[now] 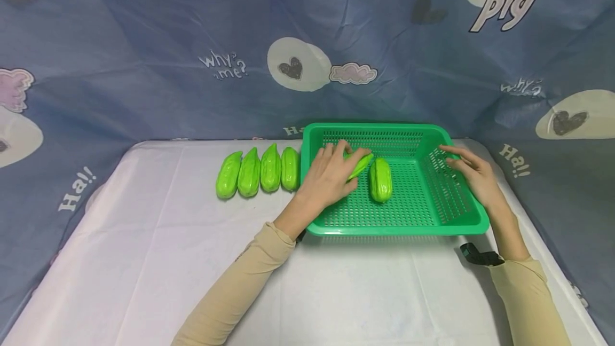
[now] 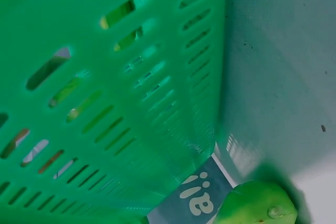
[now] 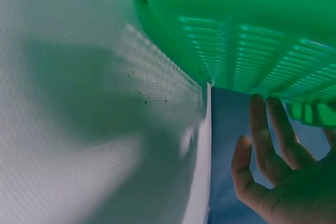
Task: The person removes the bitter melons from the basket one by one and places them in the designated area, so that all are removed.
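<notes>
My left hand (image 1: 329, 175) reaches into the green plastic basket (image 1: 394, 230) and grips a light green, ribbed gourd (image 1: 361, 165) with a pointed end. A second gourd (image 1: 381, 180) lies lengthwise in the basket, just right of that hand. At the basket's right side, my right hand (image 1: 473, 175) rests by the rim with its fingers extended. From the right wrist, several of that hand's fingers (image 3: 275, 150) show loosely spread near the basket's outer wall. The left wrist view shows the slotted basket wall (image 2: 173, 77) but not the left hand.
Left of the basket, several similar gourds stand side by side in a row, the nearest gourd (image 1: 290, 168) close to its wall. A white cloth (image 1: 216, 250) covers the table. Behind it hangs a blue printed curtain (image 1: 192, 100).
</notes>
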A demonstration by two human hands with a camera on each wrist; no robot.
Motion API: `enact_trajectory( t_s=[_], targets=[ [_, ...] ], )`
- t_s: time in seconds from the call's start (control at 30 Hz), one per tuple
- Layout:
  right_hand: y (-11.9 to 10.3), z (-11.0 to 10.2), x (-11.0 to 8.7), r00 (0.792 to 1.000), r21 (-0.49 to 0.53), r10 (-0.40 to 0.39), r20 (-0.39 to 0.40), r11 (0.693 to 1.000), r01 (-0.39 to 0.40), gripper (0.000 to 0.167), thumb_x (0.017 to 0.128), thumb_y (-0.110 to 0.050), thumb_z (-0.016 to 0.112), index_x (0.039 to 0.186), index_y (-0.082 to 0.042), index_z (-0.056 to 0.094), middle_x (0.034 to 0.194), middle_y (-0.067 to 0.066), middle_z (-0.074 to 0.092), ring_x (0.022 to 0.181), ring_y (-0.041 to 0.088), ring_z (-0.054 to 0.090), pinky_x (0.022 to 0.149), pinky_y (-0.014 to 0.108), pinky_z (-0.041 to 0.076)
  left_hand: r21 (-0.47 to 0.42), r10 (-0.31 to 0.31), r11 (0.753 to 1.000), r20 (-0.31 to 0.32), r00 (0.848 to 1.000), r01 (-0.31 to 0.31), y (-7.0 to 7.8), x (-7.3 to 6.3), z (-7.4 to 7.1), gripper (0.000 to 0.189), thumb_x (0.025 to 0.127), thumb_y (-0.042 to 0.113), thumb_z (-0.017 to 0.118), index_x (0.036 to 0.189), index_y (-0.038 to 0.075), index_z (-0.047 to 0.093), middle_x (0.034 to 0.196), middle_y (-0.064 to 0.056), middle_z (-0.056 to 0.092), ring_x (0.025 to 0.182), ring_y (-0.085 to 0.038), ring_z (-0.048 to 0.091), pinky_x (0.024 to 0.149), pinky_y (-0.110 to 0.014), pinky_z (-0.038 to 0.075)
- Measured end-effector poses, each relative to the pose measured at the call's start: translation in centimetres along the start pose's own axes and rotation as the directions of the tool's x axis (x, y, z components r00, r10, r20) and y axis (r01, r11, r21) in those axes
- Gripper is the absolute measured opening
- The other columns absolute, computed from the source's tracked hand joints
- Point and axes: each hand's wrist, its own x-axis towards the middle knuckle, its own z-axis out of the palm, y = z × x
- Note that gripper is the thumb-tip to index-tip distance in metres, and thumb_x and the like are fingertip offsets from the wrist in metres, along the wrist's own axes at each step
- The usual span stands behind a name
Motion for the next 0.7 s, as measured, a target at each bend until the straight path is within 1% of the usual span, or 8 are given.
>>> enact_trajectory(
  t_s=[0.1, 0.2, 0.3, 0.37, 0.43, 0.53, 0.63, 0.7],
  targets=[
    [0.0, 0.0, 0.0, 1.0, 0.002, 0.004, 0.002, 1.0, -0.004, 0.05, 0.114, -0.039, 0.052, 0.161, -0.024, 0.052, 0.178, 0.011, 0.033, 0.159, 0.055, 0.029, 0.122, 0.08, 0.026, -0.006, -0.003, 1.0, -0.085, 0.996, 0.003, -0.1, 0.0, 0.1, 0.065, 0.098, 0.031, 0.078, 0.157, 0.033, 0.052, 0.138, -0.011, 0.061, 0.095, -0.028, 0.06, 0.078, -0.036, 0.05],
    [0.0, 0.0, 0.0, 1.0, -0.004, 0.002, 0.002, 1.0, -0.002, 0.049, 0.114, -0.039, 0.052, 0.161, -0.024, 0.052, 0.178, 0.011, 0.033, 0.159, 0.055, 0.03, 0.122, 0.08, 0.027, -0.02, -0.027, 0.999, -0.138, 0.99, 0.025, -0.2, 0.1, 0.0, 0.064, 0.099, 0.032, 0.077, 0.158, 0.034, 0.052, 0.138, -0.01, 0.061, 0.101, -0.029, 0.062, 0.081, -0.036, 0.051],
    [0.0, 0.0, 0.0, 1.0, -0.006, -0.004, 0.0, 1.0, 0.004, 0.049, 0.114, -0.038, 0.052, 0.161, -0.024, 0.053, 0.177, 0.009, 0.034, 0.158, 0.055, 0.031, 0.122, 0.079, 0.028, -0.052, -0.061, 0.997, -0.147, 0.987, 0.054, -0.3, 0.2, -0.2, 0.065, 0.099, 0.031, 0.078, 0.158, 0.035, 0.051, 0.14, -0.01, 0.061, 0.105, -0.031, 0.062, 0.083, -0.038, 0.052],
    [-0.1, 0.0, -0.1, 1.0, 0.0, -0.006, -0.002, 1.0, 0.006, 0.049, 0.114, -0.038, 0.052, 0.161, -0.024, 0.053, 0.177, 0.008, 0.034, 0.159, 0.055, 0.029, 0.123, 0.079, 0.026, -0.077, -0.077, 0.995, -0.14, 0.987, 0.067, -0.4, 0.2, -0.2, 0.066, 0.099, 0.03, 0.078, 0.159, 0.034, 0.051, 0.141, -0.011, 0.061, 0.106, -0.032, 0.062, 0.084, -0.039, 0.052],
    [-0.1, 0.0, -0.1, 1.0, 0.006, -0.007, -0.002, 1.0, 0.007, 0.049, 0.114, -0.038, 0.052, 0.16, -0.024, 0.053, 0.177, 0.008, 0.034, 0.16, 0.055, 0.027, 0.123, 0.08, 0.025, -0.101, -0.087, 0.992, -0.134, 0.987, 0.074, -0.6, 0.1, -0.3, 0.066, 0.099, 0.029, 0.079, 0.159, 0.034, 0.052, 0.142, -0.011, 0.061, 0.106, -0.032, 0.062, 0.084, -0.039, 0.051],
    [0.0, 0.1, -0.1, 1.0, 0.01, -0.008, -0.002, 1.0, 0.008, 0.049, 0.114, -0.038, 0.053, 0.16, -0.023, 0.053, 0.177, 0.008, 0.034, 0.161, 0.055, 0.026, 0.123, 0.08, 0.025, -0.11, -0.095, 0.991, -0.135, 0.986, 0.08, -0.9, 0.0, -0.5, 0.066, 0.099, 0.03, 0.077, 0.16, 0.034, 0.051, 0.143, -0.011, 0.061, 0.107, -0.032, 0.061, 0.084, -0.039, 0.051],
    [0.0, 0.1, -0.1, 1.0, 0.011, -0.007, -0.003, 1.0, 0.007, 0.049, 0.114, -0.037, 0.053, 0.16, -0.023, 0.054, 0.177, 0.008, 0.034, 0.161, 0.055, 0.027, 0.123, 0.08, 0.025, -0.112, -0.103, 0.99, -0.168, 0.98, 0.085, -1.5, -0.3, -1.1, 0.065, 0.099, 0.031, 0.077, 0.159, 0.034, 0.051, 0.142, -0.011, 0.062, 0.105, -0.031, 0.061, 0.084, -0.039, 0.052],
    [-0.1, 0.0, 0.0, 1.0, 0.011, -0.008, -0.005, 1.0, 0.008, 0.049, 0.114, -0.037, 0.053, 0.16, -0.023, 0.054, 0.177, 0.008, 0.034, 0.161, 0.055, 0.027, 0.123, 0.08, 0.025, -0.125, -0.114, 0.988, -0.212, 0.971, 0.089, -2.2, -0.5, -1.8, 0.065, 0.099, 0.032, 0.078, 0.158, 0.031, 0.052, 0.14, -0.013, 0.062, 0.101, -0.03, 0.062, 0.083, -0.04, 0.052]
  ],
)
